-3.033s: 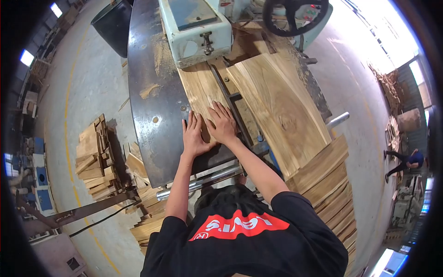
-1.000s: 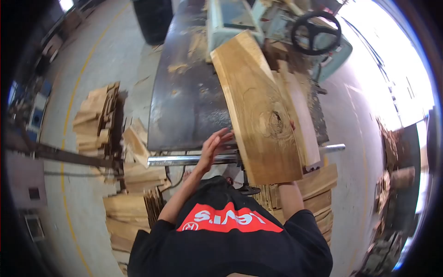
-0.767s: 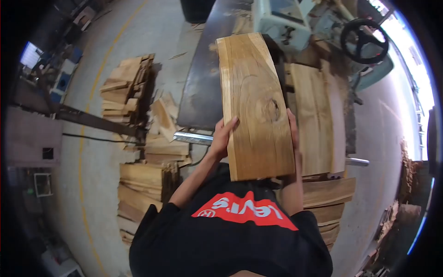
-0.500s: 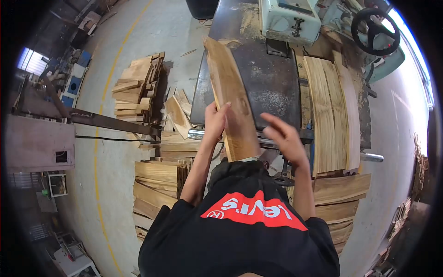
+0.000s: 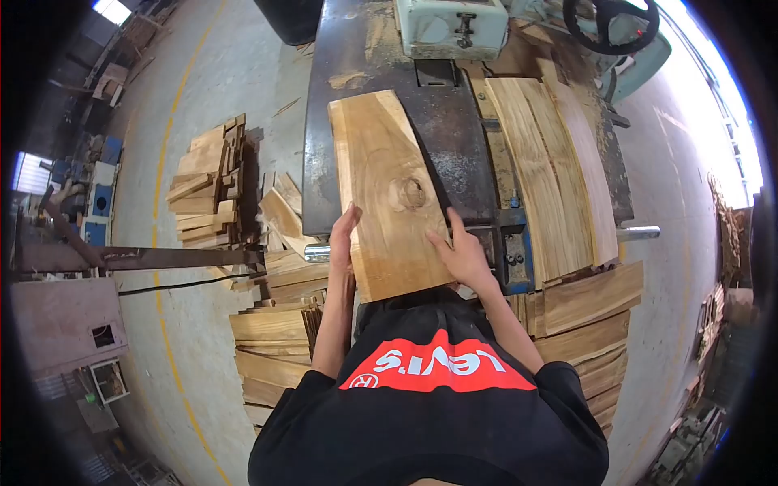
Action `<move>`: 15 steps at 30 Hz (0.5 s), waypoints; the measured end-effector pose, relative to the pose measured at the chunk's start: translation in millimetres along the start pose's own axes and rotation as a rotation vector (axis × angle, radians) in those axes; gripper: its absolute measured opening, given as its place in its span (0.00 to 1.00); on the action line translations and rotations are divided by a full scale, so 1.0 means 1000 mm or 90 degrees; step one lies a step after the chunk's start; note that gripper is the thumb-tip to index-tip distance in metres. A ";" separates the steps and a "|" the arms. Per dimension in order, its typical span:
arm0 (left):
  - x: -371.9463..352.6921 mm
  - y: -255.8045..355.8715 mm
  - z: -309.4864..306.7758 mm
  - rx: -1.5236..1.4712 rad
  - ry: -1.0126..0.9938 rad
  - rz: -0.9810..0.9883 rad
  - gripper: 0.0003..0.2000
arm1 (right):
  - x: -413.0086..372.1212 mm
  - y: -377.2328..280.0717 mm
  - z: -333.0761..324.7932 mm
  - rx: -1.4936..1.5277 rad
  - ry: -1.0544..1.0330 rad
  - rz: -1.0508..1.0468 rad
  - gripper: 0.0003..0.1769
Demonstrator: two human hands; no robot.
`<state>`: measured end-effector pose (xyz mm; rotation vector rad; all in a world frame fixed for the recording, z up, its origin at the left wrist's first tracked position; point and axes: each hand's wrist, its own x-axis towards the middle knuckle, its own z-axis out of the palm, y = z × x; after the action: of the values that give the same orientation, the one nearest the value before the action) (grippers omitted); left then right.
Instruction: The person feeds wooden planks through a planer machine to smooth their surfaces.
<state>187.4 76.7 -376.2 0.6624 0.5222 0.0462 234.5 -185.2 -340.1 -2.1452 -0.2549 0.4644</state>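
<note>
A wide brown board [image 5: 381, 235] with a dark knot and a pale left edge is held over the dark metal machine table [image 5: 462, 162]. Its broad face is turned up and its near end is close to the black shirt. My left hand [image 5: 344, 236] grips the board's left edge, thumb on the face. On the right edge, my right hand [image 5: 465, 253] holds the board with its thumb on top. The fingers under the board are hidden.
Long planks [image 5: 543, 178] lie on the machine's right side. A green machine housing [image 5: 450, 28] and black handwheel [image 5: 609, 23] are at the top. Wood stacks stand at left [image 5: 207, 182], lower left [image 5: 271, 336] and lower right [image 5: 587, 312]. A metal bar [image 5: 318, 253] juts out left.
The board has turned from tilted on its edge to broad face up. My right hand, free before, has taken hold of its right edge. The camera view has shifted.
</note>
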 end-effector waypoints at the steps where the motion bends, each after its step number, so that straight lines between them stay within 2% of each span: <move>1: -0.008 0.002 0.014 -0.082 0.011 -0.040 0.18 | 0.003 0.002 -0.002 0.138 -0.045 0.022 0.41; 2: -0.018 0.005 0.029 -0.065 0.084 -0.025 0.19 | 0.000 0.000 0.003 0.211 -0.025 -0.055 0.31; 5: -0.014 0.003 0.012 -0.034 0.074 -0.011 0.18 | -0.001 -0.002 0.019 0.332 0.013 -0.117 0.26; 6: 0.012 -0.010 -0.029 0.187 0.112 0.121 0.17 | -0.003 -0.005 0.018 0.338 0.013 -0.096 0.24; 9: 0.003 -0.006 -0.035 0.308 0.128 0.152 0.18 | -0.006 -0.007 0.021 0.328 0.043 -0.115 0.25; 10: -0.013 0.004 -0.022 0.336 0.190 0.078 0.15 | -0.007 -0.010 0.020 0.300 0.044 -0.113 0.25; 13: -0.026 -0.004 -0.027 0.270 0.220 0.040 0.17 | -0.009 -0.016 0.019 0.212 0.050 -0.120 0.28; 15: -0.029 -0.007 -0.030 0.289 0.290 -0.054 0.19 | -0.009 -0.015 0.021 0.141 0.060 -0.137 0.31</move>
<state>146.8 82.5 -387.7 1.0813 1.0169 -0.0032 217.3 -164.1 -336.3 -1.8923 -0.3606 0.2538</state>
